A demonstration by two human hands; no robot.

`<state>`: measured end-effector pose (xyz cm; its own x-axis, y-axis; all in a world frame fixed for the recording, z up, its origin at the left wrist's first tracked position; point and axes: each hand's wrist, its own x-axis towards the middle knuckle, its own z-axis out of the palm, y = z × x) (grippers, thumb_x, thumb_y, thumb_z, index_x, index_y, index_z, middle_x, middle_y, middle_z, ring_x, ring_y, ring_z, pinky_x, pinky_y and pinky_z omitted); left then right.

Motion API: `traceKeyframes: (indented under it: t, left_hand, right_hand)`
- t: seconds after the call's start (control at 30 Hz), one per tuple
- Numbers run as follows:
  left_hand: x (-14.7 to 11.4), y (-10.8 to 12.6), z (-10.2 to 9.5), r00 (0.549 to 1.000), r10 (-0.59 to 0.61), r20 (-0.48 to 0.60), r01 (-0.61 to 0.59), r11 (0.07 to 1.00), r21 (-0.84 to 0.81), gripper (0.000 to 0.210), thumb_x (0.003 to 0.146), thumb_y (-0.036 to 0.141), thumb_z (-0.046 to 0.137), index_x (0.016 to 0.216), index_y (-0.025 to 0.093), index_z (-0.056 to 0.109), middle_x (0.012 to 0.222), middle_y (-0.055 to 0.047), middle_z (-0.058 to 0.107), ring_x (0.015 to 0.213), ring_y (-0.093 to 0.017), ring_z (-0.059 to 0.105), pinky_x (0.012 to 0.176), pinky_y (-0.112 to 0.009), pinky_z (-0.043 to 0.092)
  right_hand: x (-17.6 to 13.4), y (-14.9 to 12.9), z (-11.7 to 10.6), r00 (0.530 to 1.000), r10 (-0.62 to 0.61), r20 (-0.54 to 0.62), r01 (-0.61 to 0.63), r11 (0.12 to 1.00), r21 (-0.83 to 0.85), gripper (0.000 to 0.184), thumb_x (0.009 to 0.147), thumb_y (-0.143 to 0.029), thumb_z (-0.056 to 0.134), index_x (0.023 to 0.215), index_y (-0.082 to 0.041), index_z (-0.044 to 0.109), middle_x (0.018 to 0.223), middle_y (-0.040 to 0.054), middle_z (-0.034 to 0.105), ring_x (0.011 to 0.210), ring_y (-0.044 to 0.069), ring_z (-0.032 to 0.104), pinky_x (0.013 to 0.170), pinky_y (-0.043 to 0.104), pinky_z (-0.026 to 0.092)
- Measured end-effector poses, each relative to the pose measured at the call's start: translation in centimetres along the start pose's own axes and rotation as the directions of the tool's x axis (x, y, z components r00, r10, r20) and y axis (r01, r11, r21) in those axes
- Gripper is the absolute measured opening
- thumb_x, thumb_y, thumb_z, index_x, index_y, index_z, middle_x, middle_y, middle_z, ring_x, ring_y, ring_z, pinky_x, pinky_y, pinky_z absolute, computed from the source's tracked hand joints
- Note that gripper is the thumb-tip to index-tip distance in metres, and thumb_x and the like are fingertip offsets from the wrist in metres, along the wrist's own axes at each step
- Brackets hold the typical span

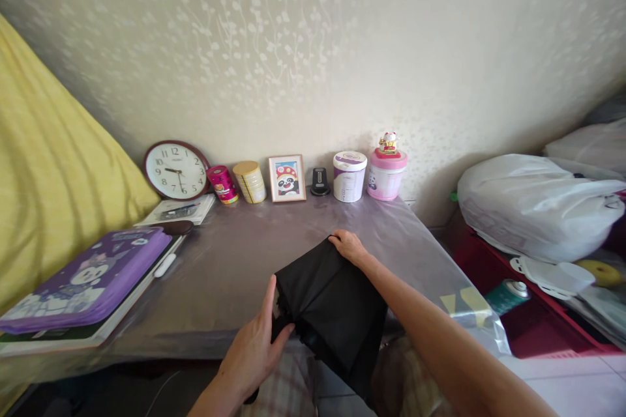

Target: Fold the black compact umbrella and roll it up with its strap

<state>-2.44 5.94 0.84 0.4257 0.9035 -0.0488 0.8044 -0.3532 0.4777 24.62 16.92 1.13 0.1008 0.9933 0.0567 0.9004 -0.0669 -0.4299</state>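
A black folding umbrella (pixel 337 313), its canopy loose and partly collapsed, hangs over the front edge of the table, above my lap. My left hand (pixel 257 342) is closed around its gathered end at the left, thumb and forefinger showing on the near side. The other fingers of that hand are hidden. My right hand (pixel 348 246) pinches the far corner of the canopy fabric and holds a panel stretched out flat. Creases in the cloth fan out from the left hand's side.
Along the wall stand a clock (pixel 177 170), a pink can (pixel 222 184), a yellow-lidded tin (pixel 250 181), a framed panda picture (pixel 287 179) and two tubs. A purple folder (pixel 88 277) lies at left. A red crate (pixel 552 319) with bags stands right of the table (pixel 229 260).
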Motion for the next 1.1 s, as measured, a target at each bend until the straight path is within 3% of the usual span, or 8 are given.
traceKeyframes:
  t: [0.23,0.43,0.53,0.6,0.7,0.77,0.83,1.1]
  left_hand:
    - [0.0,1.6,-0.2,0.987,0.051,0.154,-0.090,0.961,0.260,0.068,0.086,0.025,0.038,0.142,0.033,0.000,0.101,-0.008,0.059,0.081,-0.021,0.063,0.066,-0.026,0.044]
    - [0.6,1.1,0.0,0.983,0.079,0.168,-0.106,0.982,0.158,0.063,0.087,0.023,0.034,0.142,0.033,0.004,0.112,-0.008,0.059,0.093,-0.022,0.061,0.075,-0.029,0.044]
    - [0.7,1.0,-0.1,0.982,0.075,0.176,-0.095,0.990,0.108,0.063,0.088,0.024,0.033,0.143,0.030,0.003,0.110,-0.008,0.062,0.093,-0.021,0.060,0.076,-0.029,0.043]
    - [0.7,0.9,-0.1,0.983,0.075,0.170,-0.093,0.990,0.103,0.063,0.088,0.025,0.033,0.143,0.028,0.003,0.109,-0.008,0.063,0.093,-0.022,0.061,0.076,-0.029,0.043]
    - [0.7,0.8,0.1,0.984,0.064,0.166,-0.081,0.992,0.098,0.062,0.088,0.026,0.033,0.143,0.026,0.004,0.104,-0.008,0.065,0.090,-0.023,0.062,0.075,-0.029,0.043]
    - [0.8,0.7,0.2,0.984,0.049,0.171,-0.063,0.995,0.077,0.062,0.089,0.027,0.032,0.143,0.024,0.004,0.105,-0.010,0.065,0.091,-0.023,0.062,0.075,-0.029,0.043]
    - [0.8,0.7,0.4,0.985,0.041,0.167,-0.051,0.997,0.056,0.061,0.089,0.028,0.032,0.143,0.023,0.005,0.111,-0.011,0.063,0.095,-0.023,0.061,0.077,-0.030,0.043]
    - [0.5,0.6,0.8,0.988,0.044,0.147,-0.053,0.997,0.061,0.059,0.091,0.030,0.030,0.143,0.025,0.004,0.114,-0.009,0.062,0.097,-0.024,0.060,0.078,-0.033,0.043]
  right_hand:
    - [-0.1,-0.1,-0.1,1.000,-0.004,0.019,0.004,1.000,-0.008,0.023,0.088,-0.030,0.045,0.085,-0.020,0.065,0.090,0.0063,0.067,0.085,0.020,0.061,0.070,0.027,0.040]
    - [-0.5,-0.6,-0.7,1.000,-0.005,-0.019,0.005,1.000,-0.005,0.021,0.089,-0.031,0.043,0.091,-0.021,0.062,0.096,0.0055,0.065,0.090,0.019,0.059,0.076,0.028,0.041]
    - [-1.5,-1.4,-2.0,0.989,-0.071,-0.132,0.070,0.997,-0.017,0.024,0.091,-0.031,0.040,0.100,-0.019,0.058,0.104,0.0092,0.061,0.099,0.022,0.053,0.085,0.033,0.038]
    - [-2.5,-2.1,-2.7,0.952,-0.251,-0.178,0.252,0.968,-0.015,0.026,0.093,-0.032,0.037,0.098,-0.018,0.058,0.101,0.0093,0.061,0.098,0.021,0.052,0.088,0.033,0.037]
    - [-4.4,-3.1,-2.9,0.813,-0.579,-0.064,0.581,0.813,0.031,0.031,0.094,-0.034,0.034,0.092,-0.020,0.061,0.091,0.0056,0.064,0.090,0.017,0.055,0.086,0.029,0.039]
    - [-5.3,-3.5,-2.4,0.718,-0.695,0.039,0.693,0.719,0.052,0.032,0.094,-0.036,0.034,0.092,-0.020,0.062,0.090,0.0043,0.065,0.089,0.016,0.057,0.086,0.028,0.039]
    - [-5.5,-3.4,-1.7,0.687,-0.722,0.082,0.723,0.690,0.026,0.031,0.094,-0.035,0.035,0.095,-0.020,0.062,0.094,0.0047,0.065,0.093,0.017,0.057,0.090,0.030,0.037]
    - [-1.8,-0.7,-2.0,0.892,-0.400,0.213,0.428,0.898,-0.105,0.033,0.094,-0.034,0.033,0.098,-0.022,0.063,0.108,0.0052,0.064,0.106,0.019,0.055,0.094,0.031,0.033]
